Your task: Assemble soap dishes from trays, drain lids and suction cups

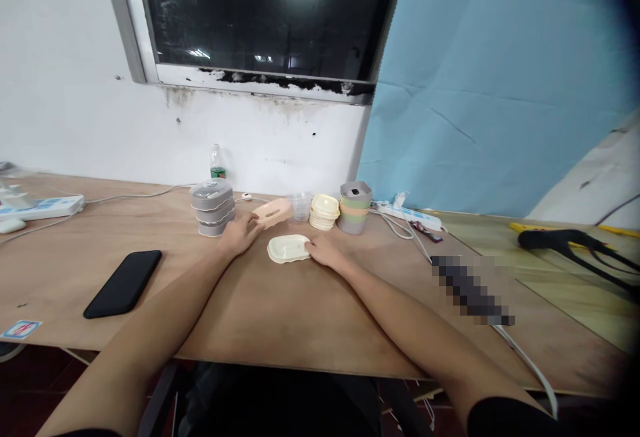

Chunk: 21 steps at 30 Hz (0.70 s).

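Note:
My left hand [241, 233] is closed on the near left end of a peach plastic piece [281, 209] with a long slot, which looks tilted above the table. In front of it, my right hand [326, 251] grips the right end of a cream rounded plastic lid [289, 249], low over or on the table; I cannot tell which. Left of my left hand stands a stack of grey lidded containers [214, 208]. Behind my hands are a clear plastic container [300, 205], a stack of small cream containers [324, 212] and a stack of grey, green and peach bins [355, 208].
A black phone [123, 283] lies on the wooden table [280, 323] at left. Power strips are at the far left [47, 207] and back right [410, 215]. A bottle [217, 163] stands by the wall. A pixelated dark object [473, 290] with a white cable lies at right.

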Each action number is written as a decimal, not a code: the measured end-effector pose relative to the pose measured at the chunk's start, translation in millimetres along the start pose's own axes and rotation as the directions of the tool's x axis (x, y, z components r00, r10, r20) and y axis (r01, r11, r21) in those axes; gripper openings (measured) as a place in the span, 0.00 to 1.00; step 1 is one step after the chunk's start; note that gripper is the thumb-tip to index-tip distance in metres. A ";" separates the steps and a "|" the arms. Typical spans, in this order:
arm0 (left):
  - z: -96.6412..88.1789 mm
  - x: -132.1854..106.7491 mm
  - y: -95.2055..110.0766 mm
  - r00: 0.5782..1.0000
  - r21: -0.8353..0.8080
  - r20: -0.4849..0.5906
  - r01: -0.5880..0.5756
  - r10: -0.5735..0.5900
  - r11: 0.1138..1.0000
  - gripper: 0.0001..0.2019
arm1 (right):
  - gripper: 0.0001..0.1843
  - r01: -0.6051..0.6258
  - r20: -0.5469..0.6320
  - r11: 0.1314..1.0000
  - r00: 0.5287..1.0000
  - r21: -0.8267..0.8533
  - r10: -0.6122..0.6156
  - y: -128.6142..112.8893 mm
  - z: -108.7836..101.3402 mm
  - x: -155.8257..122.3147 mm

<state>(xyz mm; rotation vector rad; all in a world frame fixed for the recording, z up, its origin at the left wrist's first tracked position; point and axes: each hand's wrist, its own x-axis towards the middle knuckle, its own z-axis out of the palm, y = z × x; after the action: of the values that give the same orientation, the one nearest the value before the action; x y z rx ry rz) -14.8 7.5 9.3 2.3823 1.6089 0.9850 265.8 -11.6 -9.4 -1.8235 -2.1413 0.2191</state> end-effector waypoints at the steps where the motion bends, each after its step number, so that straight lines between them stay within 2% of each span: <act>1: -0.9 -1.2 2.0 1.000 -0.029 0.006 -0.028 0.028 0.999 0.24 | 0.21 0.023 -0.017 0.999 1.000 0.035 -0.022 0.4 0.3 0.6; 5: -3.3 -5.5 9.7 0.987 -0.059 0.101 -0.122 0.128 0.991 0.26 | 0.21 0.132 -0.131 0.971 0.986 0.201 -0.106 9.2 2.6 7.3; 9: -4.3 -7.1 16.0 0.956 -0.061 0.193 -0.214 0.222 0.975 0.26 | 0.20 0.059 -0.266 0.964 0.964 0.257 0.012 22.2 2.3 15.2; 12: -5.1 -7.0 19.5 0.935 -0.023 0.227 -0.274 0.272 0.961 0.26 | 0.20 0.136 -0.390 0.927 0.921 0.350 0.012 24.9 0.8 15.5; 14: -6.3 -7.0 21.9 0.920 0.027 0.251 -0.317 0.301 0.948 0.28 | 0.21 0.226 -0.373 0.890 0.925 0.395 -0.069 22.2 0.3 12.3; 17: -8.2 -7.0 25.1 0.900 0.092 0.285 -0.369 0.331 0.925 0.33 | 0.21 0.324 -0.258 0.870 0.936 0.372 -0.238 14.9 1.2 6.1; 19: -8.3 -6.9 25.9 0.897 0.123 0.294 -0.379 0.331 0.917 0.36 | 0.20 0.328 -0.219 0.882 0.939 0.338 -0.265 10.5 2.7 4.2; 21: -6.8 -6.3 25.0 0.902 0.154 0.300 -0.365 0.309 0.918 0.38 | 0.20 0.296 -0.239 0.894 0.945 0.336 -0.223 7.5 4.7 5.6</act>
<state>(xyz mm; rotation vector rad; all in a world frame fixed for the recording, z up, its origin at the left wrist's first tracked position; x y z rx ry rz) -0.1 -10.6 22.3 2.8577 1.2794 0.5127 270.5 -4.4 -15.4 -1.2775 -2.0168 0.3381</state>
